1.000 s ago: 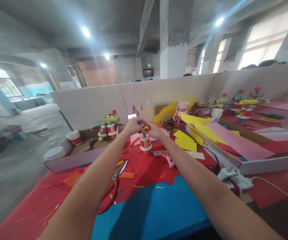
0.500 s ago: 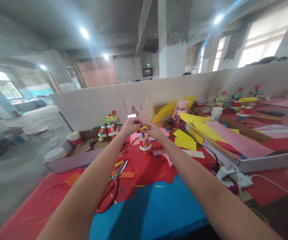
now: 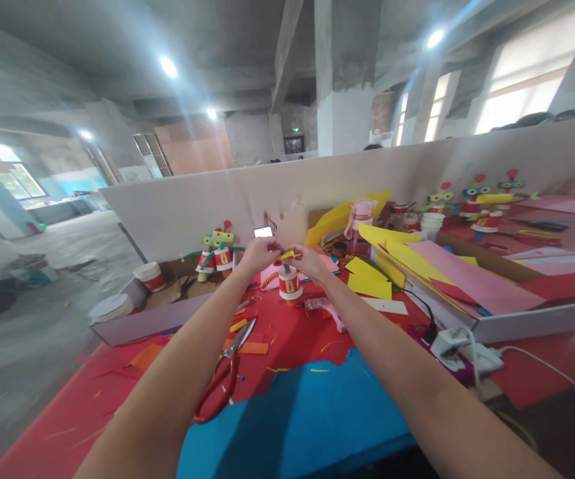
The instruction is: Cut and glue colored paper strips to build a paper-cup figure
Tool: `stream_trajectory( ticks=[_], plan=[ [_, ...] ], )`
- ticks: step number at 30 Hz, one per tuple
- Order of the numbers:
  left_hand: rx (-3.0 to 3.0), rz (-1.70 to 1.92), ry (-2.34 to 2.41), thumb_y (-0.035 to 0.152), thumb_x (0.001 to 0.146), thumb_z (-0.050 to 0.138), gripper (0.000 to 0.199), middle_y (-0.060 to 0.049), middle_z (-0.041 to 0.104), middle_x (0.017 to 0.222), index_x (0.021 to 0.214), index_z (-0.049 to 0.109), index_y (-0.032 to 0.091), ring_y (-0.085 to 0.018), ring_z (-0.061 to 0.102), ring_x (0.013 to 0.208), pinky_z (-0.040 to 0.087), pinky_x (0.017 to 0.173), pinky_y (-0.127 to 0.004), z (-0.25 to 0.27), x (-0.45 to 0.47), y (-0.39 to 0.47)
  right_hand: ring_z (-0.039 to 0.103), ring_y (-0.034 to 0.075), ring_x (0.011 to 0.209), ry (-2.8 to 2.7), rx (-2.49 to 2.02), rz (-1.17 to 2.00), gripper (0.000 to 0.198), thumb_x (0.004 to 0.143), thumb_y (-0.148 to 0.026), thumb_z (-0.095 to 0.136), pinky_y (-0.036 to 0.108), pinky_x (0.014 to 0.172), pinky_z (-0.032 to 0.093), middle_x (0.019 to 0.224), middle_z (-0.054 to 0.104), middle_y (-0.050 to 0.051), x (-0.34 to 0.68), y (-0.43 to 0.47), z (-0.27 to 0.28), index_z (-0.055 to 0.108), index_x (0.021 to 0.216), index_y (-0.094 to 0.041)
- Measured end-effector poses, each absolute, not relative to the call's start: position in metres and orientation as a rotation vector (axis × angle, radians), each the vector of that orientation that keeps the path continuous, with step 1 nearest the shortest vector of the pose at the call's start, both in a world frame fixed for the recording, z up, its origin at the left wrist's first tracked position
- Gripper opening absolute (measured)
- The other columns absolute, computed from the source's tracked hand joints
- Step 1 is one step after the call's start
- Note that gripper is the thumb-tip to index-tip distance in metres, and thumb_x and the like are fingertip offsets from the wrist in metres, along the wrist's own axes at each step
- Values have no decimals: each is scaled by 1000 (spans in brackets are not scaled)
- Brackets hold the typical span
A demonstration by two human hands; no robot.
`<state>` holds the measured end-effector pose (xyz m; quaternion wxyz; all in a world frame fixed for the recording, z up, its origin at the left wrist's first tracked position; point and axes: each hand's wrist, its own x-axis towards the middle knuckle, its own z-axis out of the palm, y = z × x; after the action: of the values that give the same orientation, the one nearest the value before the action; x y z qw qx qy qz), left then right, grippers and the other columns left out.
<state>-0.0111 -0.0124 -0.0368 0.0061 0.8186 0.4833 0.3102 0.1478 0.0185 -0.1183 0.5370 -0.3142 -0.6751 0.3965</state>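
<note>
A paper-cup figure [image 3: 290,285] with a red-and-white body stands upright on the red table, in line with both arms. Its small yellow paper head [image 3: 287,255] sits on top, partly hidden by fingers. My left hand [image 3: 259,255] pinches the head from the left side, fingers closed. From the right, my right hand [image 3: 308,260] pinches the same yellow part. An orange coiled paper arm [image 3: 269,279] hangs at the figure's left. A pink glue gun [image 3: 328,310] lies just right of the cup. Red-handled scissors [image 3: 225,372] rest near my left forearm.
Finished figures [image 3: 216,253] stand at the back left beside a box of cups [image 3: 150,276]. A phone [image 3: 263,232] leans behind my left hand. To the right are a box of coloured paper [image 3: 506,326], a power strip with plugs [image 3: 449,346] and cables. Blue sheets [image 3: 297,426] lie in front.
Both hands stay at the figure's head with only slight finger movement. The cup and the things around it have not visibly moved.
</note>
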Motion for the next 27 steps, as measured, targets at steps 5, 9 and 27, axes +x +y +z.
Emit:
stream_trajectory(
  ticks=[5,9,27],
  plan=[
    [2565,954,1511,20,69,56,23,-2,72,74,82,75,16,-14,60,68,45,66,-24,-40,-9,-9,63,15,72,-1633,-754,916,28,70,-34,70,29,70,51,72,67,-1,150,19,-119,67,94,-21],
    [2586,912,1504,18,70,55,25,-2,72,77,85,76,18,-14,61,71,46,69,-25,-39,-7,-10,62,14,70,-1639,-767,930,30,69,-34,70,28,68,50,75,67,-1,151,20,-120,66,96,-20],
    [2582,1021,1459,14,73,57,34,-3,70,90,103,72,19,-14,62,81,49,71,-23,-25,-3,-21,61,17,91,-1532,-838,816,44,62,-32,78,33,81,50,104,66,6,165,13,-118,63,101,-19]
  ],
)
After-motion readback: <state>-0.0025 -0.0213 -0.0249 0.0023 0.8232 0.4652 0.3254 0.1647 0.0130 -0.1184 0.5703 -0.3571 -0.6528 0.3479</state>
